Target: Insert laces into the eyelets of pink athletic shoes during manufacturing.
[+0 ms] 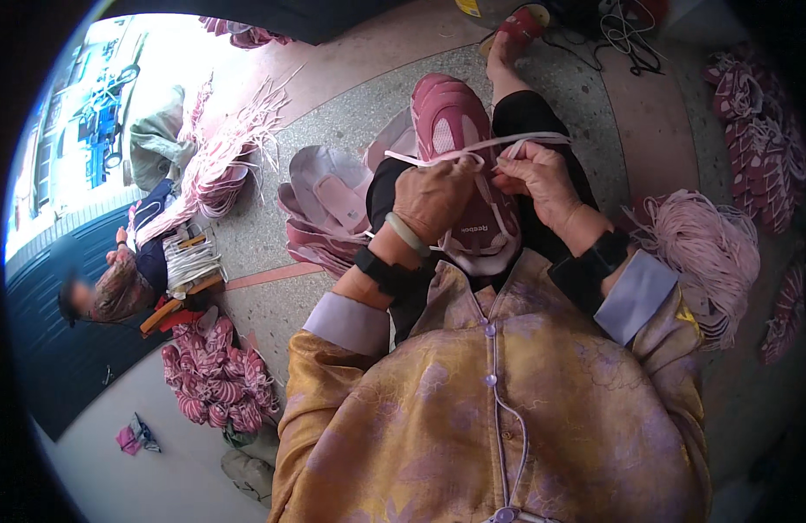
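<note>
A pink sneaker (451, 109) rests on my lap between my thighs, its toe pointing away from me. Pale laces (529, 139) run across its throat, with one end sticking out to the left and a longer stretch to the right. My left hand (438, 196) has its fingers closed on the lace over the shoe's throat. Just to the right, my right hand (540, 181) pinches the lace between thumb and fingers. The two hands are close but apart. Part of the eyelet row is hidden behind my left hand.
Stacked pink shoe parts with pale insides (320, 196) lie left of my leg. A thick bundle of pale pink laces (699, 257) sits right; pink shoe pieces (756, 139) lie beyond. A co-worker (128, 283) sits far left, near hanging laces (216, 170) and piled pink shoes (216, 375).
</note>
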The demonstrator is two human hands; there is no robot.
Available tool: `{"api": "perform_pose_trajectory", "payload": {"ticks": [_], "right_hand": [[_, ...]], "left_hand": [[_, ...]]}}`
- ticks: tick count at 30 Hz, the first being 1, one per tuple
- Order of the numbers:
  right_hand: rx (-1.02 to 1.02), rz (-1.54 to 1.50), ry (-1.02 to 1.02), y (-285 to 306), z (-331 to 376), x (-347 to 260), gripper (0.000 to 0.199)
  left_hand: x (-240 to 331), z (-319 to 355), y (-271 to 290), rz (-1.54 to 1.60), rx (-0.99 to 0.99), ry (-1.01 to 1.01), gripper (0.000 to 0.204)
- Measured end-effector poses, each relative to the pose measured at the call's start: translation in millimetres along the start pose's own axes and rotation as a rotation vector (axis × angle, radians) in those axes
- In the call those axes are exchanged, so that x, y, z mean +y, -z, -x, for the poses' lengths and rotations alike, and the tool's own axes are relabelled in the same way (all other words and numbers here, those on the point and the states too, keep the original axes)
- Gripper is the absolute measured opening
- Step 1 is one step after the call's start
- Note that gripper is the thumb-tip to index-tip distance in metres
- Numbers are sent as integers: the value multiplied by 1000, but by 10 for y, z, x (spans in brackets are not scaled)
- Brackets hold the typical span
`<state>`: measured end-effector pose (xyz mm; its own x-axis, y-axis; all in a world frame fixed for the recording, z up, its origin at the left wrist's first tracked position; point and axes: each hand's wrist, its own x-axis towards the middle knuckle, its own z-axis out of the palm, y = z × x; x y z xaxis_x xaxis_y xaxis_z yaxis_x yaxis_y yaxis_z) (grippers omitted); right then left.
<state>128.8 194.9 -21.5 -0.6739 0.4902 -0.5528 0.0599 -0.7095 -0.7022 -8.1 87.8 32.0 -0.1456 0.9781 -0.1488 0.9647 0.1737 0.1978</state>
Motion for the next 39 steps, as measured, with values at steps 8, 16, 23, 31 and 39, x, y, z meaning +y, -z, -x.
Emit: {"api": "perform_pose_trajectory", "payload": {"ticks": [8,16,23,31,39], "right_hand": [[44,190,238,-113,-94,69,6],[95,378,354,-178,-116,59,4],[186,836,832,-192,-223,115,8],[72,1213,1093,-232,-208,102,8],[155,929,620,-133,-394,218,20]], "left_hand": [[-94,89,-182,510,275,163,18],[-103,106,-247,548,292,169,17],[-98,106,-258,535,309,152,17],[-146,82,-379,512,435,107,17],[-143,34,-314,644,381,196,18]]}}
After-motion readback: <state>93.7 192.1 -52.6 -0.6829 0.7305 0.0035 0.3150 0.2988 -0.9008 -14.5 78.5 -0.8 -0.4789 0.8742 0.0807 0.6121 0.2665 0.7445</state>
